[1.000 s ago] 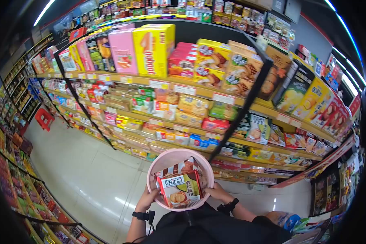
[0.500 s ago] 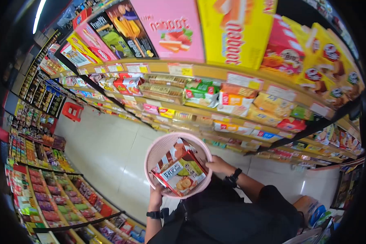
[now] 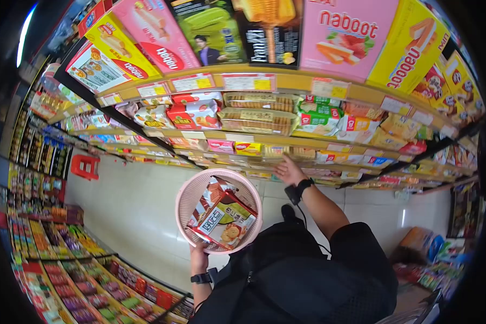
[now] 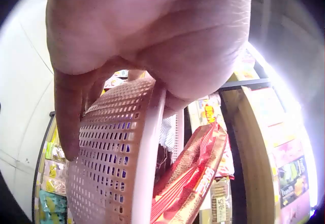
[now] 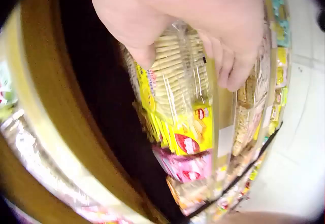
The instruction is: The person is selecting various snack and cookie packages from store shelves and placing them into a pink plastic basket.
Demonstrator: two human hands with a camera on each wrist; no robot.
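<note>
My left hand (image 3: 198, 258) grips the near rim of a round pink perforated basket (image 3: 184, 194) held at waist height. In the left wrist view the left hand (image 4: 152, 31) has its thumb inside and its fingers curled under the basket's wall (image 4: 111, 168). A red-edged biscuit box (image 3: 221, 221) and a striped pack lie in the basket; the red pack (image 4: 188, 183) shows inside. My right hand (image 3: 288, 170) reaches into a middle shelf. In the right wrist view the right hand (image 5: 193, 16) has its thumb and fingers either side of a clear, yellow-ended cracker pack (image 5: 177, 92).
Wooden-edged shelves (image 3: 286, 82) full of biscuit and wafer boxes fill the front. More packs, one of them pink (image 5: 188, 165), lie below the cracker pack. A red stool (image 3: 85, 166) stands down the aisle. A low snack rack (image 3: 65, 259) lines the left side.
The right hand has left the basket's rim and reached up into the shelf. The left hand now holds the basket alone, and I stand closer to the shelves.
</note>
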